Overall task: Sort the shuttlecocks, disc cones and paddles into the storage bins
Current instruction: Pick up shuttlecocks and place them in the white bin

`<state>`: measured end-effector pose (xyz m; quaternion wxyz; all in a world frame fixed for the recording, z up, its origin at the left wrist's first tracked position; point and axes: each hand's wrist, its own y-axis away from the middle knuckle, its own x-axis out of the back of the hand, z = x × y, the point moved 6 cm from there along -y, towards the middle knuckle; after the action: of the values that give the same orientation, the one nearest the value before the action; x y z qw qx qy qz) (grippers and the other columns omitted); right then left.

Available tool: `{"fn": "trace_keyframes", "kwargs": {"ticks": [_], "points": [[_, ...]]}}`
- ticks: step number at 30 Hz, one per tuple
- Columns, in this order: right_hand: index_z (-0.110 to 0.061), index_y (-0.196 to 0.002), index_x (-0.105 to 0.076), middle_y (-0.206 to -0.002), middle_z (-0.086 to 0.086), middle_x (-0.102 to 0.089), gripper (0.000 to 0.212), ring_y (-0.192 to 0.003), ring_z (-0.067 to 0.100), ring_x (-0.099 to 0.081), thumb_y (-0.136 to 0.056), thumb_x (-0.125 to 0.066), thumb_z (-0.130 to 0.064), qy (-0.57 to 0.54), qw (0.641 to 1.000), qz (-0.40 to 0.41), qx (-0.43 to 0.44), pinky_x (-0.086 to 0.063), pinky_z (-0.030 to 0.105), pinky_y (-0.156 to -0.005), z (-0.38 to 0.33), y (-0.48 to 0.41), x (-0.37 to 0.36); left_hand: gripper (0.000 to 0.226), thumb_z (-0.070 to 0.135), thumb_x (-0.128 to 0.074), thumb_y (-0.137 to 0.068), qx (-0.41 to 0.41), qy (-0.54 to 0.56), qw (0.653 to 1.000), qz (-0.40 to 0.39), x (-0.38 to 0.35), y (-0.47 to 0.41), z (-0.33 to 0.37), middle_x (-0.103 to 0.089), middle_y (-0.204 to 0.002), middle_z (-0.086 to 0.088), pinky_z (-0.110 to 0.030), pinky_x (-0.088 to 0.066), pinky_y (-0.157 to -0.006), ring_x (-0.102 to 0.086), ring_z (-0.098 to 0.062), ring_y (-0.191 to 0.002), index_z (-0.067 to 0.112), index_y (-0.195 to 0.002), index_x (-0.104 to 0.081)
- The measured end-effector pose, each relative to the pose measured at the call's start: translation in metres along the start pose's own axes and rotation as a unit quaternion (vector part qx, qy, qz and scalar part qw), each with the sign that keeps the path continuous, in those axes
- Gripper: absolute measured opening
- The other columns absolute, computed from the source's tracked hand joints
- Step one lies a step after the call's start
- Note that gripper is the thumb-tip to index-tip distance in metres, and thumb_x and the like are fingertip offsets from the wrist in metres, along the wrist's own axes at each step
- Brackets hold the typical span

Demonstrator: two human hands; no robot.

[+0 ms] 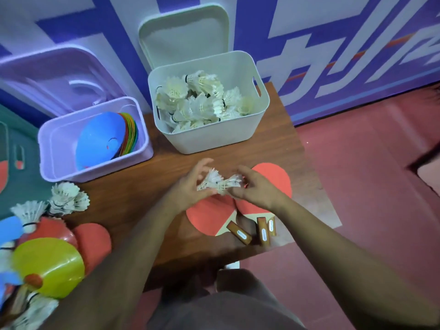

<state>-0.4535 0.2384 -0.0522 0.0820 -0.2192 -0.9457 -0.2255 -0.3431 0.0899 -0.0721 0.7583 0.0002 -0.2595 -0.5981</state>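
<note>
Item: brown wooden tabletop (281,148), set against a purple-and-white patterned wall.

Far centre: white plastic storage bin (214,139), filled with loose white feather shuttlecocks (200,101); its white lid (183,36) leaned on the wall behind.

Far left: lilac plastic storage bin (57,172), holding a tilted stack of coloured disc cones (104,136), blue one foremost; lilac lid (54,75) propped behind it.

Centre: left hand (190,186) and right hand (252,186) together gripped a small cluster of white shuttlecocks (220,182), fingers of both curled around it, above the tabletop.

Beneath the hands: red-faced table tennis paddles (271,177) lay overlapping on the tabletop, three wooden handles (252,231) pointing toward the person.

Left edge: unsorted pile comprising further white shuttlecocks (66,197), a yellow disc cone (50,265), a red disc cone (56,231) and another red paddle face (95,241); blurred, so the count could not be told.
</note>
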Motion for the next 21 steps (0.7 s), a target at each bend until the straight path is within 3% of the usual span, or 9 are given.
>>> {"fn": "trace_keyframes", "kwargs": {"ticks": [2, 4, 8, 12, 15, 18, 21], "points": [[-0.021, -0.106, -0.042, -0.087, -0.006, -0.056, 0.043, -0.068, 0.002, -0.052, -0.081, -0.074, -0.007, -0.011, 1.0, -0.001, 0.027, -0.046, 0.021, -0.069, -0.016, -0.012, -0.001, 0.079, 0.031, -0.079, -0.078, 0.002, -0.009, 1.0, -0.004, 0.011, -0.004, 0.005, -0.051, -0.125, 0.019, -0.028, -0.041, -0.103, -0.052, -0.012, -0.118, 0.045, -0.14, -0.033], [-0.018, -0.099, -0.041, -0.088, 0.003, -0.055, 0.044, -0.075, 0.011, -0.053, -0.078, -0.077, -0.004, -0.069, 0.996, 0.04, 0.039, -0.048, 0.03, -0.07, -0.031, -0.025, 0.002, 0.077, 0.037, -0.081, -0.073, -0.016, 0.013, 0.999, 0.027, 0.026, -0.012, 0.015, -0.054, -0.126, 0.011, -0.024, -0.04, -0.103, -0.054, -0.013, -0.118, 0.036, -0.136, -0.037], [-0.012, -0.105, -0.059, -0.091, -0.004, -0.056, 0.03, -0.081, 0.01, -0.055, -0.081, -0.078, -0.012, -0.127, 0.975, 0.166, 0.069, -0.048, 0.023, -0.076, -0.068, -0.051, 0.027, 0.057, 0.022, -0.082, -0.075, -0.049, -0.021, 0.993, 0.106, 0.07, -0.036, 0.046, -0.055, -0.116, 0.003, -0.014, -0.039, -0.093, -0.054, -0.009, -0.107, 0.023, -0.118, -0.045], [-0.019, -0.126, -0.062, -0.084, -0.002, -0.059, 0.038, -0.076, 0.005, -0.056, -0.089, -0.07, -0.019, -0.085, 0.971, 0.19, 0.117, -0.046, 0.017, -0.075, -0.105, -0.085, 0.049, 0.045, 0.018, -0.079, -0.078, -0.087, -0.087, 0.98, 0.155, 0.11, -0.067, 0.075, -0.05, -0.115, 0.001, -0.002, -0.032, -0.089, -0.049, -0.007, -0.103, 0.017, -0.116, -0.054], [-0.016, -0.126, -0.057, -0.092, 0.004, -0.06, 0.038, -0.076, 0.01, -0.057, -0.089, -0.067, -0.018, -0.016, 0.973, 0.206, 0.106, -0.046, 0.018, -0.073, -0.117, -0.115, 0.058, 0.048, 0.02, -0.076, -0.08, -0.08, -0.122, 0.974, 0.17, 0.128, -0.091, 0.081, -0.053, -0.119, 0.003, -0.001, -0.031, -0.087, -0.049, -0.003, -0.106, 0.019, -0.123, -0.056], [-0.012, -0.111, -0.049, -0.098, 0.003, -0.059, 0.032, -0.085, 0.021, -0.061, -0.087, -0.068, -0.02, 0.062, 0.972, 0.215, 0.07, -0.05, 0.034, -0.076, -0.117, -0.139, 0.055, 0.05, 0.022, -0.076, -0.08, -0.048, -0.159, 0.968, 0.186, 0.138, -0.109, 0.07, -0.059, -0.116, 0.005, -0.012, -0.038, -0.086, -0.052, -0.004, -0.105, 0.024, -0.125, -0.054], [-0.011, -0.108, -0.047, -0.093, 0.006, -0.061, 0.028, -0.083, 0.027, -0.061, -0.087, -0.064, -0.017, 0.138, 0.965, 0.207, 0.079, -0.051, 0.044, -0.077, -0.118, -0.15, 0.047, 0.046, 0.021, -0.075, -0.081, -0.034, -0.199, 0.966, 0.161, 0.134, -0.121, 0.056, -0.064, -0.115, -0.002, -0.026, -0.045, -0.091, -0.059, -0.016, -0.107, 0.021, -0.121, -0.054]]}}
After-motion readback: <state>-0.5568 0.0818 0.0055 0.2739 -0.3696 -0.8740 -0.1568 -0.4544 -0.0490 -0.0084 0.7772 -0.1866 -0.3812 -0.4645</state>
